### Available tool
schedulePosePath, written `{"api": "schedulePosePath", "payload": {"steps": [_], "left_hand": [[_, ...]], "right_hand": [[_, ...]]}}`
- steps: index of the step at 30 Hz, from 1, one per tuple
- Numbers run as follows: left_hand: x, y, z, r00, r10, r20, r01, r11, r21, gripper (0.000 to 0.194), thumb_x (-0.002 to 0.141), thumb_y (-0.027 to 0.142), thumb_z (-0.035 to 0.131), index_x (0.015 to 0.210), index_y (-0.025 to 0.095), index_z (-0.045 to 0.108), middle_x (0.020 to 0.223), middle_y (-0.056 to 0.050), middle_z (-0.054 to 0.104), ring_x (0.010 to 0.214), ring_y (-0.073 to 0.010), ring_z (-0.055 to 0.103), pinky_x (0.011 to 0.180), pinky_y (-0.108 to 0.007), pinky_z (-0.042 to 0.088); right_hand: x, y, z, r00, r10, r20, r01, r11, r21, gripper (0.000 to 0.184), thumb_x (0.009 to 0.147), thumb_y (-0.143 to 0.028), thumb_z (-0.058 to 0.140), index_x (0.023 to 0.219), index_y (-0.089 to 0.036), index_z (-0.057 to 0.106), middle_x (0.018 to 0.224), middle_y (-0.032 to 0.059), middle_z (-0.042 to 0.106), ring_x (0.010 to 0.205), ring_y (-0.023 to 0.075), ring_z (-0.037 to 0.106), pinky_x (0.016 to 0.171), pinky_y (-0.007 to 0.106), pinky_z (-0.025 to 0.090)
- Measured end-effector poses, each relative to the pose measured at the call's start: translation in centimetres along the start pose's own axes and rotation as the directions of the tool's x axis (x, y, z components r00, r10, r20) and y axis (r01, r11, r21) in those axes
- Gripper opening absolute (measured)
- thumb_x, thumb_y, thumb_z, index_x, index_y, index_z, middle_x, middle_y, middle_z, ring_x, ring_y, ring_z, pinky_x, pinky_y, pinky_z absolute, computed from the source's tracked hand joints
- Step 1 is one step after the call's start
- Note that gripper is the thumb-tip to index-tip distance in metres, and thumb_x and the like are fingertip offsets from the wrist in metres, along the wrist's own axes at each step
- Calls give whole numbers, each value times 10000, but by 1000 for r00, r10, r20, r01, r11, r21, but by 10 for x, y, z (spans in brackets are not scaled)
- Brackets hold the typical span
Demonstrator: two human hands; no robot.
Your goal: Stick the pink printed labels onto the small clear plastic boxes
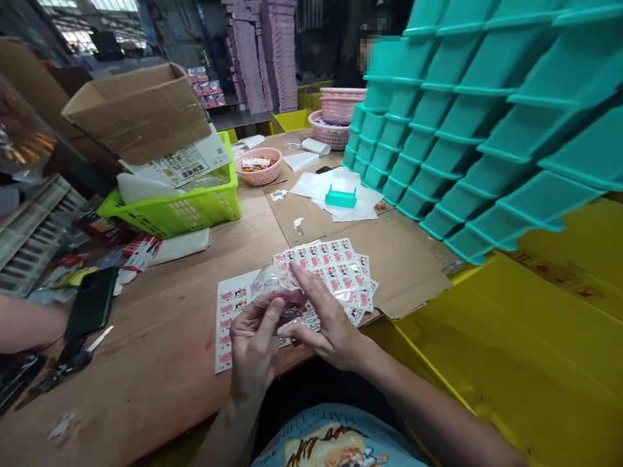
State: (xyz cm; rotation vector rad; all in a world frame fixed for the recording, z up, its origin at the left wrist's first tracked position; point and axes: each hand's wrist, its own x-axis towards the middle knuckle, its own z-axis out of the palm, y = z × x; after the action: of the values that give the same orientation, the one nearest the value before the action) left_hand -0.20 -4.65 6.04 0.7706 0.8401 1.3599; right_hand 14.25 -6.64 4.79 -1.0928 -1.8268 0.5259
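Observation:
Both my hands meet at the near edge of the wooden table (160,344). My left hand (253,353) and my right hand (324,318) are closed together on a small clear plastic packet with something pink inside (275,288). The right index finger lies stretched along its top. Under the hands lie sticker sheets printed with small pink and red labels (341,266), fanned in a loose pile, and another sheet (226,311) lies flat to the left.
A lime green basket (180,211) with papers and a cardboard box (141,110) stand at back left. Teal trays (467,117) are stacked high on the right above yellow bins (511,350). Another person's arm (29,321) rests at the left edge near a dark phone (92,301) and scissors (68,366). Pink baskets (335,110) stand at the back.

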Motion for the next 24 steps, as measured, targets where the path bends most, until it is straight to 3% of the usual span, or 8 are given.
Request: {"api": "schedulePosePath", "payload": {"steps": [4, 7, 10, 12, 14, 17, 20, 24], "left_hand": [[2, -18, 38, 963, -126, 240, 106, 990, 95, 233, 834, 389, 693, 877, 163, 724, 857, -65, 763, 833, -202, 729, 803, -327, 586], [0, -34, 54, 896, -221, 385, 155, 968, 195, 343, 857, 415, 660, 1078, 154, 684, 990, -115, 750, 942, -221, 709, 856, -358, 566], [-11, -46, 55, 866, -236, 441, 128, 957, 262, 355, 834, 387, 692, 1115, 172, 682, 1068, -123, 734, 1015, -227, 688, 908, -353, 538], [-19, -48, 47, 853, -230, 469, 80, 945, 318, 324, 844, 385, 677, 1104, 193, 702, 1089, -116, 730, 1019, -228, 686, 905, -345, 534], [-22, -43, 29, 857, -189, 480, -12, 923, 385, 294, 864, 380, 646, 1091, 208, 719, 1105, -111, 724, 1008, -229, 687, 879, -339, 542], [-16, -32, -15, 922, -4, 387, -223, 811, 541, 252, 882, 359, 611, 1049, 219, 738, 1059, -105, 730, 976, -234, 685, 871, -362, 542], [-3, -27, -72, 942, 221, 253, -335, 567, 752, 272, 868, 333, 618, 1097, 224, 717, 1123, -117, 707, 1098, -270, 635, 1013, -440, 459], [25, -24, -128, 940, 180, 291, -339, 365, 867, 487, 821, 328, 653, 1284, 189, 596, 1421, -156, 519, 1382, -321, 409, 1151, -488, 294]], "right_hand": [[-4, 14, -51, 979, 86, -187, -110, 986, -124, 537, 952, -376, 544, 1470, -331, 411, 1290, 97, 489, 1176, 248, 532, 1014, 408, 460], [-4, 60, -108, 892, 201, -406, -391, 793, -467, 540, 942, -450, 524, 1454, -297, 452, 1269, 130, 469, 1145, 292, 513, 992, 450, 443], [-5, 113, -148, 890, 241, -386, -432, 718, -547, 555, 925, -458, 524, 1381, -143, 545, 1253, 230, 487, 1227, 386, 429, 1052, 543, 333], [-11, 138, -155, 905, 283, -317, -422, 683, -596, 554, 931, -437, 496, 1360, -92, 551, 1272, 276, 507, 1238, 425, 430, 1037, 607, 312], [-16, 147, -149, 908, 312, -280, -417, 602, -680, 593, 948, -446, 440, 1410, -78, 487, 1393, 308, 439, 1315, 467, 356, 1028, 677, 265], [-12, 136, -127, 939, 233, -253, -341, 543, -767, 678, 952, -511, 402, 1494, -105, 360, 1552, 270, 256, 1433, 449, 175, 1065, 690, 195], [6, 107, -84, 993, 103, -60, -114, 678, -726, 618, 968, -499, 393, 1471, -140, 402, 1493, 225, 394, 1402, 380, 296, 1088, 610, 276], [48, 76, 3, 941, 34, 336, 138, 870, -473, 494, 972, -454, 444, 1372, -174, 520, 1450, 180, 464, 1365, 324, 368, 1095, 538, 327]]}}
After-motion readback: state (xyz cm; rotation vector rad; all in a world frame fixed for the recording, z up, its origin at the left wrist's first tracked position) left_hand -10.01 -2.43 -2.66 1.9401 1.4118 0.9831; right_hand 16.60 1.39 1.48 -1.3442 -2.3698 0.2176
